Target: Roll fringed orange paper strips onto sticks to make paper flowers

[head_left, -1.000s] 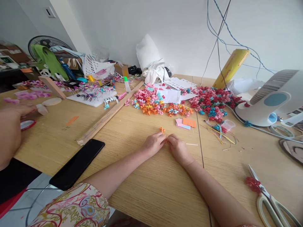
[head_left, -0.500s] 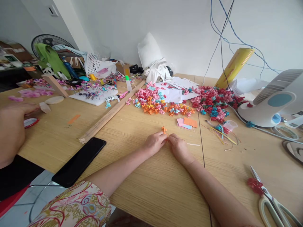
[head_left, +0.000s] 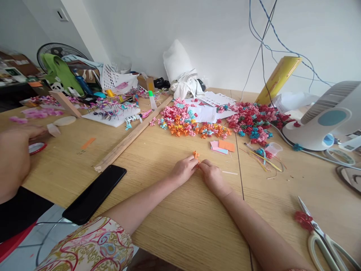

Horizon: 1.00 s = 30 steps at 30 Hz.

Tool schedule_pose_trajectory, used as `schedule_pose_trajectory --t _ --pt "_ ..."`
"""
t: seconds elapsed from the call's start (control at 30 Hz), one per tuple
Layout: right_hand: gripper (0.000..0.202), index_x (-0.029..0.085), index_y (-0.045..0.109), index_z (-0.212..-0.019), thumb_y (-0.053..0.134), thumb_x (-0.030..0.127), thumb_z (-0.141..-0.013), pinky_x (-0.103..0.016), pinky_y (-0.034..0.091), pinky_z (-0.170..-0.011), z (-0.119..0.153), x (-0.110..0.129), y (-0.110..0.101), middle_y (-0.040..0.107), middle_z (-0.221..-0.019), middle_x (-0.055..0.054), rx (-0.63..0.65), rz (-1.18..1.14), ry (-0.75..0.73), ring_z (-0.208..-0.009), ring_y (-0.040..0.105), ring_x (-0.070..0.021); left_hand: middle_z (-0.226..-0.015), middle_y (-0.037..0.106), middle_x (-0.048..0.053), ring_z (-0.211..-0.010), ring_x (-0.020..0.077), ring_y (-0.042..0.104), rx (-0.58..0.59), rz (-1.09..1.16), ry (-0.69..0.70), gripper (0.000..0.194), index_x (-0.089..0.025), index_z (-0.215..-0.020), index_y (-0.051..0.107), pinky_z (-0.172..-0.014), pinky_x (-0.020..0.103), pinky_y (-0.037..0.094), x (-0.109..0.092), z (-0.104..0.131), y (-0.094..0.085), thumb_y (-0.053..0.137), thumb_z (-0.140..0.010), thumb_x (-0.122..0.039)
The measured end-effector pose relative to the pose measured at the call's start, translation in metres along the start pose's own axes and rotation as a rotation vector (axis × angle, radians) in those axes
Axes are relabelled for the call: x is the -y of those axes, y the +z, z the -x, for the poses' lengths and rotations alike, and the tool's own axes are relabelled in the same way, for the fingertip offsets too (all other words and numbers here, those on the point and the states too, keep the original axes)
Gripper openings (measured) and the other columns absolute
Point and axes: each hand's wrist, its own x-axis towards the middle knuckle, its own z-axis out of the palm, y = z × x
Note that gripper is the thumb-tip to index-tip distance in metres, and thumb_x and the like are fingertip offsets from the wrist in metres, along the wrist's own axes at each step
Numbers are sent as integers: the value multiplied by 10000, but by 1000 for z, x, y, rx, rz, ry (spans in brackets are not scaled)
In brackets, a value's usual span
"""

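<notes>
My left hand and my right hand meet over the table, fingers pinched close together. Between them is a small orange paper flower, its petals poking up past the left fingertips. The left fingers grip it; the right fingertips press at its lower end, mostly hidden by the hands. Just to the right lies a thin white strip. Beyond it sits a small stack of pink, blue and orange paper pieces.
A pile of colourful paper flowers spreads behind my hands. On the left are a wooden bar, a black phone and another person's hand. Scissors lie at the right, below a white fan-like device.
Both hands stay in nearly the same place, still pinched at the orange flower. The whole view has shifted very slightly.
</notes>
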Motion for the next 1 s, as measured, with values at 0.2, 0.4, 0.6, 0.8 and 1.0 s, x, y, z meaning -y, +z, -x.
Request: schedule_pose_trajectory --t 0.2,0.4,0.6,0.8,1.0 --pt "165 204 543 -893 412 133 -820 -203 401 -673 -2 -3 5 551 -888 -26 -69 -112 46 -775 551 -121 -755 521 7 -654 109 522 -5 -19 5 59 -171 -776 548 -554 190 362 0 0 1 499 -797 -195" --pt "163 195 543 -831 401 115 -827 -184 377 -628 -2 -3 4 554 -850 -20 -43 -86 46 -738 542 -109 -776 525 11 -670 112 527 17 -35 -1 65 -170 -788 548 -564 189 370 -1 1 0 492 -801 -199" --pt "190 178 536 -849 382 72 -810 -190 366 -647 -2 -1 2 545 -839 -28 2 -3 19 -728 511 -110 -814 533 11 -694 114 533 27 -41 5 75 -173 -826 546 -575 188 380 -1 1 1 479 -807 -198" --pt "185 178 532 -858 378 83 -819 -196 361 -659 -2 0 1 538 -842 -33 31 47 28 -744 502 -116 -822 539 14 -707 115 538 46 -35 -11 82 -173 -835 550 -591 189 390 -1 1 0 475 -810 -196" --pt "160 174 527 -865 385 109 -830 -205 356 -667 -2 2 -1 534 -845 -39 60 104 39 -754 497 -124 -824 536 16 -707 112 538 45 -6 -11 76 -166 -811 546 -593 185 391 -1 0 0 480 -811 -205"
